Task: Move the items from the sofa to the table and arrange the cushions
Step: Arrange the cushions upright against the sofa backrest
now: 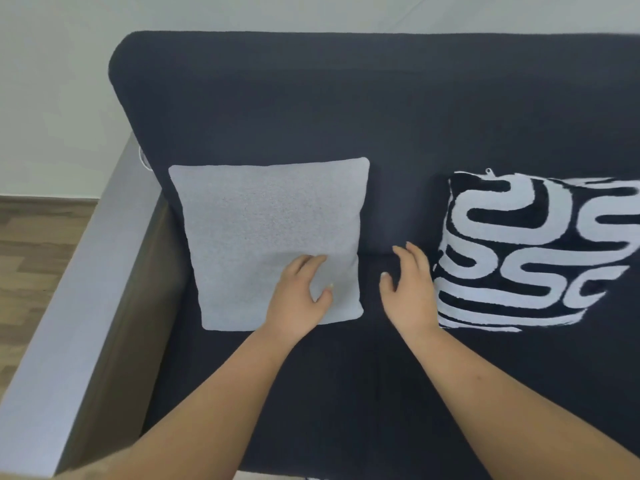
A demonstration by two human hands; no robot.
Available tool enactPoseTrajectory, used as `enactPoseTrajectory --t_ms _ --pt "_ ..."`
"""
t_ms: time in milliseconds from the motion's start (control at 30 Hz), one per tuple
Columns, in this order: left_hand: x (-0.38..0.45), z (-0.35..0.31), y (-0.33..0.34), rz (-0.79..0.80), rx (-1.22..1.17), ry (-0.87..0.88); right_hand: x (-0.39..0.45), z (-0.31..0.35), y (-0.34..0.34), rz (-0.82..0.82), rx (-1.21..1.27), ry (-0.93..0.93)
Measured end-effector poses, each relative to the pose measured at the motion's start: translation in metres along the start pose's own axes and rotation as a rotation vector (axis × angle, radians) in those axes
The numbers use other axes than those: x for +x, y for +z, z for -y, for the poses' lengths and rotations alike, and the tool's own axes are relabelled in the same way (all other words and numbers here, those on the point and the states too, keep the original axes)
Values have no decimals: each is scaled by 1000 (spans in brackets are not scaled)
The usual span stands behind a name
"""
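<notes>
A plain light grey cushion leans against the backrest of the dark sofa, near its left end. My left hand lies flat on the cushion's lower right part, fingers spread, holding nothing. My right hand hovers open over the seat in the gap between the two cushions, fingers apart. A black-and-white patterned cushion leans on the backrest to the right, its right side cut off by the frame edge. No loose items show on the seat.
A grey armrest bounds the sofa on the left. Beyond it lies wooden floor and a white wall. The dark seat stretches in front of both cushions.
</notes>
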State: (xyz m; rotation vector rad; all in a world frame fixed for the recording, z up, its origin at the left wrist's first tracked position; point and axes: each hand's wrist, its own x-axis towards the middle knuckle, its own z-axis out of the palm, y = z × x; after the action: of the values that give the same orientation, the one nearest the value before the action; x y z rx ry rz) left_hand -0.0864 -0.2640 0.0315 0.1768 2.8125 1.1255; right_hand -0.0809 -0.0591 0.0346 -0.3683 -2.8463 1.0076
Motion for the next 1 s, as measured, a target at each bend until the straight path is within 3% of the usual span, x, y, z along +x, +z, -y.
enactPoseTrajectory --t_ms 100,333,367,500,667,1000 --pt "0 -37 25 101 -36 14 4 -31 -24 -67 83 112" --pt "7 -134 94 169 -72 78 6 -105 -91 -195 208 220" --pt "12 -209 150 209 -59 121 8 -169 -152 -248 234 284" --pt "18 -261 194 214 -176 70 9 -207 -190 -260 286 343" --pt "34 -385 309 325 -262 78 18 -327 -297 -350 252 415" --pt "66 -535 483 471 -197 112 35 -522 -439 -482 208 574"
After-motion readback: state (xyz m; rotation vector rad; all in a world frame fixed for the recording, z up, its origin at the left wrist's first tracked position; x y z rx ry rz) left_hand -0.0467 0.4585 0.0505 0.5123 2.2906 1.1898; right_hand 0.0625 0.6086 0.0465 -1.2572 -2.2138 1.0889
